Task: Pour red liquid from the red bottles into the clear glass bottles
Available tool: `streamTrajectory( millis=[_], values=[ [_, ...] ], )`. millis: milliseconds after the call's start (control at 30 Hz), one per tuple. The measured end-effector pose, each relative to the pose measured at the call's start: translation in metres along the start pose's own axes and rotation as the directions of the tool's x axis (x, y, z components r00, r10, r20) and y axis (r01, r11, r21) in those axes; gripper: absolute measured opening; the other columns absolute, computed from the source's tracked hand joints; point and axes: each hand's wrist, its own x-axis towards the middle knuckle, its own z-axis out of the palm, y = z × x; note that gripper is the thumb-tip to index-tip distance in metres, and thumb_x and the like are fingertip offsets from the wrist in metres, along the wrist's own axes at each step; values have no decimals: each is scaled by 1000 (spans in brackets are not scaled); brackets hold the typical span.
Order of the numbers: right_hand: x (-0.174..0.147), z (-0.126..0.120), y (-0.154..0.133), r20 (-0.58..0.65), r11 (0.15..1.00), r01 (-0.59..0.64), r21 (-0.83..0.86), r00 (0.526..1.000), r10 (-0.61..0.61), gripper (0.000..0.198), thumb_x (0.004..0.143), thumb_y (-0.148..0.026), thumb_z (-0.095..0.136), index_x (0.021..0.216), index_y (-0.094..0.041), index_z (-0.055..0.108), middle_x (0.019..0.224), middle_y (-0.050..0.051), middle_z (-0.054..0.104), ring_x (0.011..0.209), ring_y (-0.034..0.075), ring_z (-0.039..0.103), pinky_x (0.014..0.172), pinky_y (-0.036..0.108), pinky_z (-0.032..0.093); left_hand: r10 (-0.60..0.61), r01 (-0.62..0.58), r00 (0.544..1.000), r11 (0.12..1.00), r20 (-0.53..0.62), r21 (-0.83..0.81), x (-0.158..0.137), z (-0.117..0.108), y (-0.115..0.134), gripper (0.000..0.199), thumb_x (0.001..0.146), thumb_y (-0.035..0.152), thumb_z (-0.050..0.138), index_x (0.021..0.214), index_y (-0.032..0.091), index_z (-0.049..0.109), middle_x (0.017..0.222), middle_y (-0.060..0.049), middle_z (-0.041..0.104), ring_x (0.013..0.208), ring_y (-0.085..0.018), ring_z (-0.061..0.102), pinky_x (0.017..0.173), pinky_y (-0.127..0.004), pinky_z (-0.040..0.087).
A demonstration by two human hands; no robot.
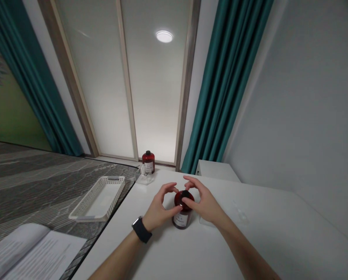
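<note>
So the white worktop (165, 256) has a dark red bottle (180, 220) standing upright on it, in from the left edge and closer to the far edge than to the right side. Left hand (156, 212) and right hand (205, 202) both curve round its top by the black cap (186, 193), thumbs and fingers spread, can't tell if either is actually clamped on. Some clear plastic (239, 215) sits by the right forearm, hard to make out. Far left corner has a second red bottle (148, 157) and a clear tray (146, 181). Past the left edge, a grey patterned surface (39, 190) carries a white basket (82, 218) and an open book (53, 252). Beyond the far edge: white cabinet (216, 170), frosted panels (159, 97), teal curtains (224, 85) either side
</note>
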Motion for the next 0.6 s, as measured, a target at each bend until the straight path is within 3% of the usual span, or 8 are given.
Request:
streamTrajectory(
  millis=[167,267,367,467,600],
  values=[
    [3,-1,1,83,998,66,25,994,-68,67,74,-11,60,137,-26,45,108,3,63,111,21,59,110,42,36,-9,10,1000,998,6,-54,0,1,0,73,76,20,76,137,24,36,108,-5,63,105,-22,60,105,-45,41],
    [5,-3,1,73,999,36,-12,997,-35,66,72,-12,64,134,-27,48,107,2,60,110,21,58,107,42,38,-17,17,1000,997,7,-73,-1,1,-1,78,76,20,75,141,25,31,108,-5,63,105,-22,60,104,-44,41],
    [6,-5,0,85,998,46,-31,995,-43,62,75,-10,59,134,-26,48,101,1,61,106,20,60,108,42,38,-12,13,1000,997,17,-71,-1,0,-1,79,76,18,75,141,26,32,109,-5,63,106,-22,59,105,-44,40],
    [6,-7,-1,135,994,105,-21,986,-101,66,72,-6,56,134,-25,46,110,4,62,110,20,58,108,41,37,-7,8,1000,998,20,-58,-1,0,-2,77,76,17,75,141,25,33,109,-6,63,106,-23,59,104,-44,40],
    [5,-8,-2,98,994,84,-74,992,-77,57,74,-10,59,128,-25,50,107,4,59,107,21,57,105,42,40,10,-10,1000,999,10,-32,-1,1,-1,73,77,16,74,139,25,37,108,-5,63,104,-22,59,102,-42,41]
  ],
)
